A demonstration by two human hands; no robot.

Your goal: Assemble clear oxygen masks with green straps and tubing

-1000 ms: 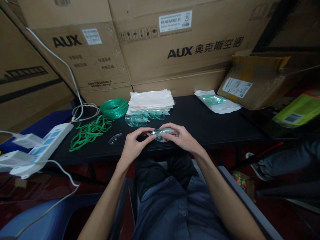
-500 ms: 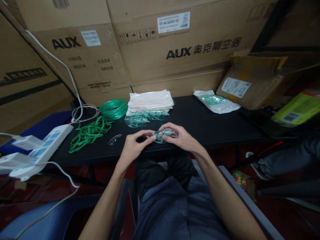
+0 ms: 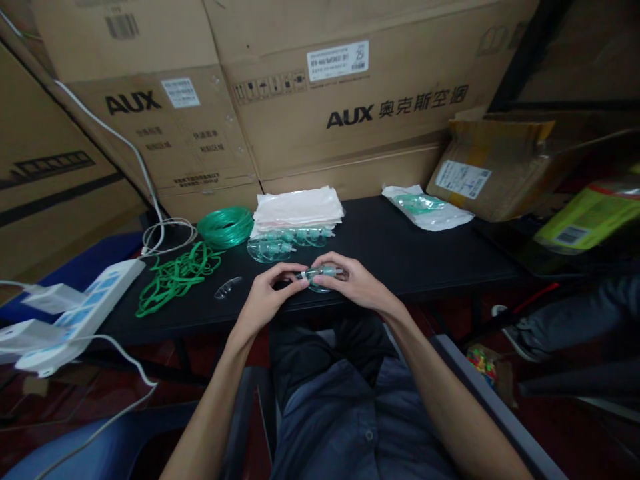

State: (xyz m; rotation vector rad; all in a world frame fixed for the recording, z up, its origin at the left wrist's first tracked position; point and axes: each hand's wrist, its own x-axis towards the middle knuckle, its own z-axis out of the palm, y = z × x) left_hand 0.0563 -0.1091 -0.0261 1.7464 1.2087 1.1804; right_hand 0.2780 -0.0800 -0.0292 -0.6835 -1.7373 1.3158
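A clear green plastic oxygen mask (image 3: 320, 285) is held between both hands just above the table's front edge. My right hand (image 3: 353, 280) is closed round its body and connector. My left hand (image 3: 275, 288) pinches the mask's left end between thumb and fingers; a small clear piece shows at those fingertips. Several similar masks (image 3: 270, 249) lie beyond my hands, along the front of a stack of white packets (image 3: 297, 208). Left of my left hand lie a small clear plastic piece (image 3: 229, 287) and a tangle of green elastic straps (image 3: 177, 277).
A coil of green tubing (image 3: 226, 227) and a white cable stand behind the straps. A white power strip (image 3: 87, 310) is at the table's left. At the right are a packaged mask (image 3: 427, 208), an open carton (image 3: 473, 170) and a yellow-green packet (image 3: 583, 223). Large cartons (image 3: 320, 127) wall the back.
The view has shifted slightly. Both hands keep hold of the mask, which has turned a little, and my left fingertips sit close against its left end.
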